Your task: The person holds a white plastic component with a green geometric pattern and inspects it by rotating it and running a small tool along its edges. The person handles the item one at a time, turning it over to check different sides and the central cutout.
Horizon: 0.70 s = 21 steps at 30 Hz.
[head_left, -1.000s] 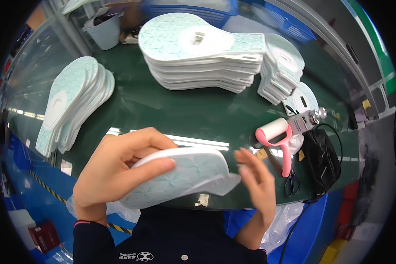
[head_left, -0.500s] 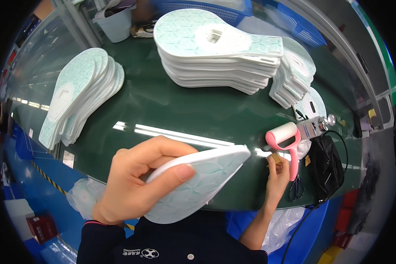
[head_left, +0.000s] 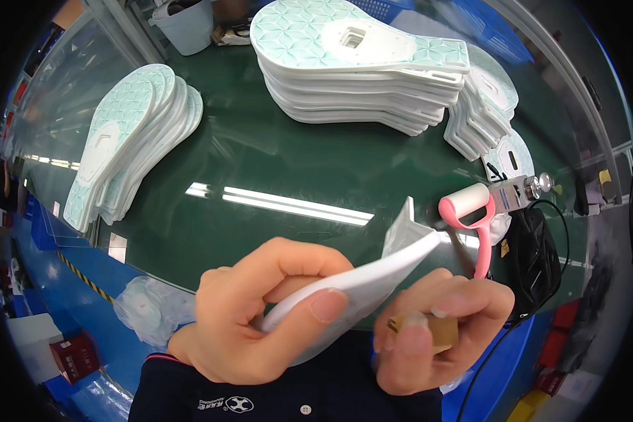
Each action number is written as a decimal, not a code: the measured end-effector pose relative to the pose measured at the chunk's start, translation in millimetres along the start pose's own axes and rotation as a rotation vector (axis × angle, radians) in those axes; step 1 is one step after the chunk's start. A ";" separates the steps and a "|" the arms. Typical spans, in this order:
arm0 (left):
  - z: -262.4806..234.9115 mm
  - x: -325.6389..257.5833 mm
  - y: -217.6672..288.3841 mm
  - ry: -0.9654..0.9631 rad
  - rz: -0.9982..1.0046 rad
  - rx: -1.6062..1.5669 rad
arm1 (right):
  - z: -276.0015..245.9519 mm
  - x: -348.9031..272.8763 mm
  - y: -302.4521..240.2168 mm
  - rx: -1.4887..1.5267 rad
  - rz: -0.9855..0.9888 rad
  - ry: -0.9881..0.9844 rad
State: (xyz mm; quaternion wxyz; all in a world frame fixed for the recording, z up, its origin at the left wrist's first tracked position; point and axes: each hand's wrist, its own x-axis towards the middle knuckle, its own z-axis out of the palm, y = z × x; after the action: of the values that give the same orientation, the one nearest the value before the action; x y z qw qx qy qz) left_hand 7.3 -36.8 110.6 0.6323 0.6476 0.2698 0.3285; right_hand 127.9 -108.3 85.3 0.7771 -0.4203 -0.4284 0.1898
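Observation:
My left hand (head_left: 260,309) is closed around a white paddle-shaped plastic panel (head_left: 394,271), thumb on one face and fingers behind it. The panel is tilted almost edge-on, and its bent narrow end points up and to the right. Close to the panel's right side, my right hand (head_left: 464,330) pinches a small yellow-brown block (head_left: 439,332) between thumb and fingers. Part of that block is covered by the thumb, and what kind of thing it is cannot be made out. Motion blurs some of this hand.
Stacked patterned panels stand at the far middle (head_left: 359,98), left (head_left: 130,141) and right (head_left: 478,126) of the green table (head_left: 274,169). A pink-handled lint roller (head_left: 482,239), a clear pump bottle (head_left: 510,195) and a black pouch (head_left: 531,267) lie at the right.
My right hand has come up from the table beside the roller, carrying the yellow-brown block toward the panel. My left hand has turned the panel more edge-on.

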 end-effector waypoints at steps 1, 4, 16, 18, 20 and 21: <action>0.8 -2.4 0.3 -0.003 -0.007 -0.021 | 2.2 0.0 -0.3 0.013 -0.011 -0.009; 2.6 -4.4 1.3 -0.003 -0.005 0.009 | 8.0 0.3 -0.6 0.037 -0.047 0.047; 1.7 -5.1 -3.2 -0.151 0.157 0.076 | 5.7 0.0 0.6 0.020 -0.049 -0.031; 1.4 -6.6 -3.5 -0.161 0.144 0.089 | 3.0 0.9 1.4 0.019 -0.074 -0.061; 1.7 -7.3 -3.8 -0.164 0.132 0.088 | 5.0 1.8 3.2 0.014 -0.114 -0.008; 1.9 -7.3 -4.0 -0.161 0.126 0.080 | 9.7 1.3 5.1 0.011 -0.137 0.052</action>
State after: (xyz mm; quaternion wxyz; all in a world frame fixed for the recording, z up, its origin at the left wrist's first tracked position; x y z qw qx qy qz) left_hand 4.3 -43.4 106.1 0.6035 0.7126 0.1897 0.3033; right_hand 120.9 -99.8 84.5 0.8016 -0.3903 -0.4347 0.1274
